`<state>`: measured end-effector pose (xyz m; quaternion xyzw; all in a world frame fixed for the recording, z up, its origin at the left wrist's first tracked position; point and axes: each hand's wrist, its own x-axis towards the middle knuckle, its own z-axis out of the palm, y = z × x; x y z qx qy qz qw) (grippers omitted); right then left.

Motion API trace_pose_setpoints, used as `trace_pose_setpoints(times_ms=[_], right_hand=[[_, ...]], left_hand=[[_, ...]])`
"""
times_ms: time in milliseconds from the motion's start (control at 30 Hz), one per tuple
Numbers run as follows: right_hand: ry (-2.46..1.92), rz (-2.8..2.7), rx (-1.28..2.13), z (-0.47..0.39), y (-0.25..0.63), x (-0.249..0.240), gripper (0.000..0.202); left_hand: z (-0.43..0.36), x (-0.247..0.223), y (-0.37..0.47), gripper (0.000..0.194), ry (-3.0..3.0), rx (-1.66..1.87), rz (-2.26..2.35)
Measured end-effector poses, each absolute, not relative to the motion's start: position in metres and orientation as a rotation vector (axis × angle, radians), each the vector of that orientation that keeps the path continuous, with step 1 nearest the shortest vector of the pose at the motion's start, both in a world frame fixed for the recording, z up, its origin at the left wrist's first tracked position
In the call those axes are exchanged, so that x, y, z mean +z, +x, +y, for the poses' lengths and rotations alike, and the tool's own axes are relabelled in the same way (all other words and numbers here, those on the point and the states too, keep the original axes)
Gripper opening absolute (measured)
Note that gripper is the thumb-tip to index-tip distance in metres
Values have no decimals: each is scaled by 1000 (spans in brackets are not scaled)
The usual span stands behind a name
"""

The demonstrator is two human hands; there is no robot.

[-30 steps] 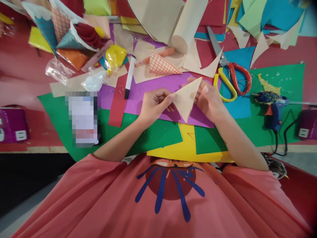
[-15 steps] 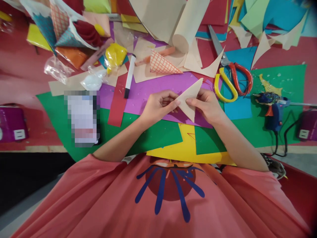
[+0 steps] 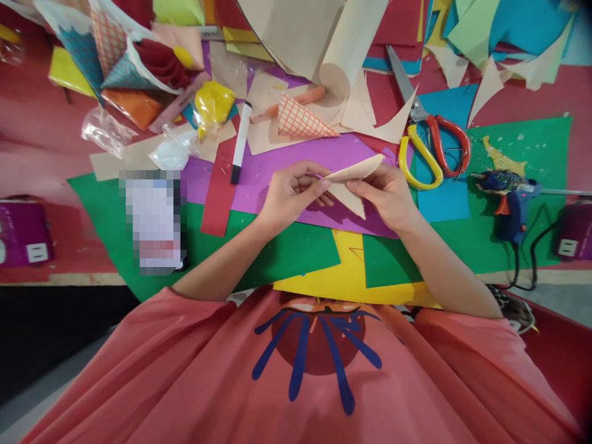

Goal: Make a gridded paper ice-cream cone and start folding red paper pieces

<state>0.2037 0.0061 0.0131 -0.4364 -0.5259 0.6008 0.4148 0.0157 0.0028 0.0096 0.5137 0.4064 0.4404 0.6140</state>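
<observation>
Cream folded paper is up over the purple sheet, its two pointed wings spread to the right! The left hand has the narrow end pinched between thumb and fingers, and the right hand grips it too, thumb pressed on the near wing. Just beyond them, look, lies an orange-and-white checked paper cone, with a white marker with a black cap off to its left. Over on the right, yellow-and-red-handled scissors, and farther right a blue glue gun on green sheeting.
</observation>
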Motion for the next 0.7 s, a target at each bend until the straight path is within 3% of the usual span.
trace_pose_setpoints(times_ms=[367, 700], right_hand=[[-1073, -1328, 1424, 7, 207, 12, 13], [-932, -1487, 1383, 7, 210, 11, 13]], left_hand=[[4, 4, 15, 36, 1083, 1040, 903], [2, 6, 16, 18, 1101, 1154, 839]])
